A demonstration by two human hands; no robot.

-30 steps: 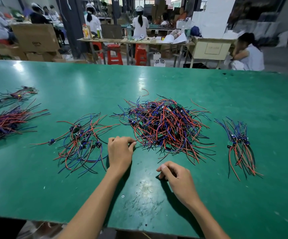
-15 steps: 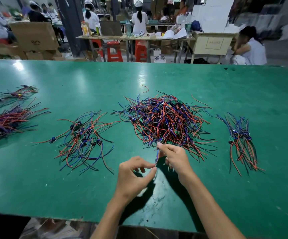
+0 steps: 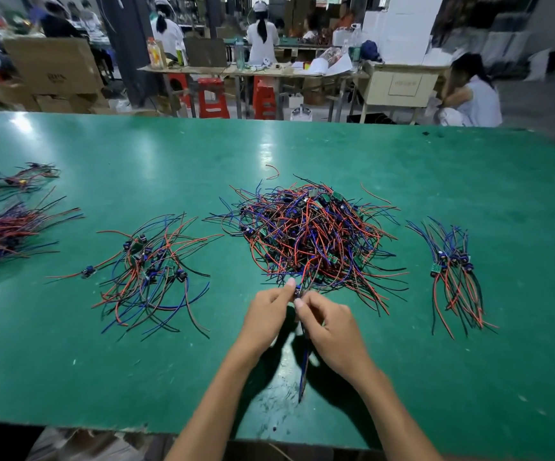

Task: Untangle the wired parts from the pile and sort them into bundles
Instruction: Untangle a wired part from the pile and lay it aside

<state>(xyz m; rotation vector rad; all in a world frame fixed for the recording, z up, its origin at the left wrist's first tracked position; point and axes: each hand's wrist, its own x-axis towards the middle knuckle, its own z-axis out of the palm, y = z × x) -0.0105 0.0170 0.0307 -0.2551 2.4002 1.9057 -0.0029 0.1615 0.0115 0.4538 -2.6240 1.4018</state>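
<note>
— Where was the pile?

— The pile (image 3: 312,237) lay mid-bench, a tangle of red, blue and black wires with small green boards among them, on the green bench (image 3: 469,181).

— And the hands?

— Both met at the pile's near edge. The left hand (image 3: 266,316) and right hand (image 3: 331,327) were pinching one wired part (image 3: 303,361) between them, fingers (image 3: 290,283) curled in tight on its top end. Its blue and red wires hung down between the wrists toward the near edge.

— Was it free of the pile?

— I could not tell; its top sat right against the nearest strands.

— Any bundles?

— A neat right bundle (image 3: 452,271) lay well apart from the pile, boards at the top, wires trailing toward the person. A looser left heap (image 3: 149,274) sat on the pile's other side. Farther left were a thick bundle (image 3: 6,234) at the frame edge and, behind it, a thin bundle (image 3: 16,181).
</note>
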